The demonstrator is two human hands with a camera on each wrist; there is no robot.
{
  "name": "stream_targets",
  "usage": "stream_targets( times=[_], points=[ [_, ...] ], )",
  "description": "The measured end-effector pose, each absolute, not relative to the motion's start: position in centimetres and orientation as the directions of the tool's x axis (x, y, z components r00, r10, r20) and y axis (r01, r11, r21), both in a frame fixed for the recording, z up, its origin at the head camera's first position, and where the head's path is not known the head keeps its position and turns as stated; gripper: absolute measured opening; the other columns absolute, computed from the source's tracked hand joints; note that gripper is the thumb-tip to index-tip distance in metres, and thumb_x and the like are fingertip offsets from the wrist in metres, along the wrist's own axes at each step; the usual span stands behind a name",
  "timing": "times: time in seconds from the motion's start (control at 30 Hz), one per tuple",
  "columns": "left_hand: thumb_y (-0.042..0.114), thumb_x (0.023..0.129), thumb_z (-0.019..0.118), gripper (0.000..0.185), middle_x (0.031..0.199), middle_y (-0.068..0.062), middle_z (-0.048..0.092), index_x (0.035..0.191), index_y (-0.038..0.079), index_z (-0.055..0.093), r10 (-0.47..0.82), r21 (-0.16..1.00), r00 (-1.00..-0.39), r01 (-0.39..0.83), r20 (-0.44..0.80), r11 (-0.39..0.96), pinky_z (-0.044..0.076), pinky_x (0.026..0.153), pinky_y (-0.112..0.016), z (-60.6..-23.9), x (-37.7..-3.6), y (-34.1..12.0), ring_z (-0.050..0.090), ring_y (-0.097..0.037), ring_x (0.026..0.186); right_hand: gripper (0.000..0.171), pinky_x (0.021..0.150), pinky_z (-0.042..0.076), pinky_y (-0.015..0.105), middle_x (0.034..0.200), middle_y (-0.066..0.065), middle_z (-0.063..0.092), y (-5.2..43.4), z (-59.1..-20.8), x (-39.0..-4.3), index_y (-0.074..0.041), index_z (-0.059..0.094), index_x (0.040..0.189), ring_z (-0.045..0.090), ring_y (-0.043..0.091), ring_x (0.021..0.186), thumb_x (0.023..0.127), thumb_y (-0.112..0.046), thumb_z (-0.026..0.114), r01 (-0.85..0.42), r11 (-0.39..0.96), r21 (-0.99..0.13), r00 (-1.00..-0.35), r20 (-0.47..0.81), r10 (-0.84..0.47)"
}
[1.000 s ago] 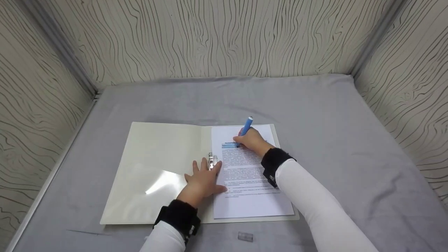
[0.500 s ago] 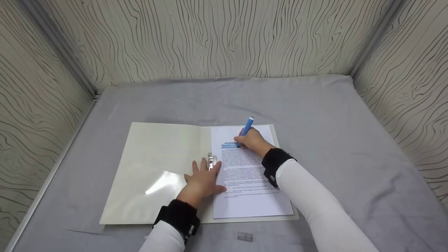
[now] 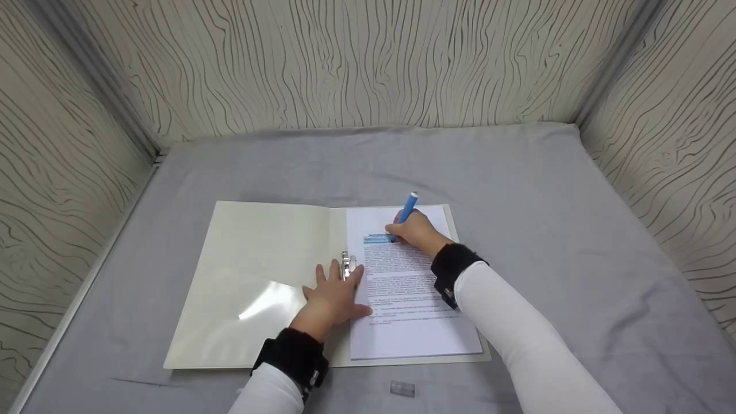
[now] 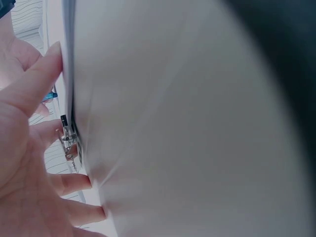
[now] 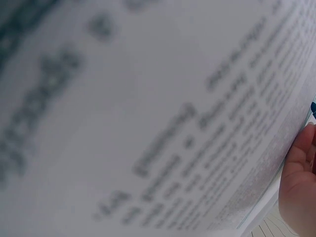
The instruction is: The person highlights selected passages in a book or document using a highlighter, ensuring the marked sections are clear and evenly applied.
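In the head view my right hand pinches a blue highlighter, its tip touching the upper part of a printed sheet. Blue strokes cover the top lines of text left of the tip. The sheet lies on the right side of an open cream folder. My left hand rests with fingers spread across the folder's spine, thumb and forefinger on the sheet's left edge. A metal clip shows just beyond those fingers. In the right wrist view only part of the right hand appears.
A small clear grey cap-like piece lies on the grey cloth in front of the folder. Patterned panels stand at the back and on both sides of the table.
My right hand and the highlighter have shifted very slightly to the right along the line of text. The left hand stays where it was.
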State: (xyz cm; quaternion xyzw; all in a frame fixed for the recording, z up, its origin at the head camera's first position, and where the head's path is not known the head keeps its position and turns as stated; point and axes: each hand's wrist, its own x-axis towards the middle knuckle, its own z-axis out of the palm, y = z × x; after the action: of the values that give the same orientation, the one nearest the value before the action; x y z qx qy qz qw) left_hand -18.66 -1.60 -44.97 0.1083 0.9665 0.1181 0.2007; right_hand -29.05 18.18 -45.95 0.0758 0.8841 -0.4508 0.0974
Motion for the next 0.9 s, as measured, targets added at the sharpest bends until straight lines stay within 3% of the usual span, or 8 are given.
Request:
stream_targets(
  times=[0.9],
  points=[
    [0.052,0.075,0.071,0.083,0.151,-0.023,0.016,0.145,0.027,0.035,0.272,0.291,-0.895,0.171,-0.354,0.941,0.022,0.091,-0.074,-44.97,-18.67,-1.75,0.008,-0.051,0.134,0.02,0.055,0.041,0.022,0.064,-0.001,0.053,18.73,-46.0,-29.12,-0.005,0.057,0.079,0.05,0.011,0.057,0.083,-0.021,0.068,0.225,0.578,-0.785,-0.969,-0.241,0.049]
  ],
)
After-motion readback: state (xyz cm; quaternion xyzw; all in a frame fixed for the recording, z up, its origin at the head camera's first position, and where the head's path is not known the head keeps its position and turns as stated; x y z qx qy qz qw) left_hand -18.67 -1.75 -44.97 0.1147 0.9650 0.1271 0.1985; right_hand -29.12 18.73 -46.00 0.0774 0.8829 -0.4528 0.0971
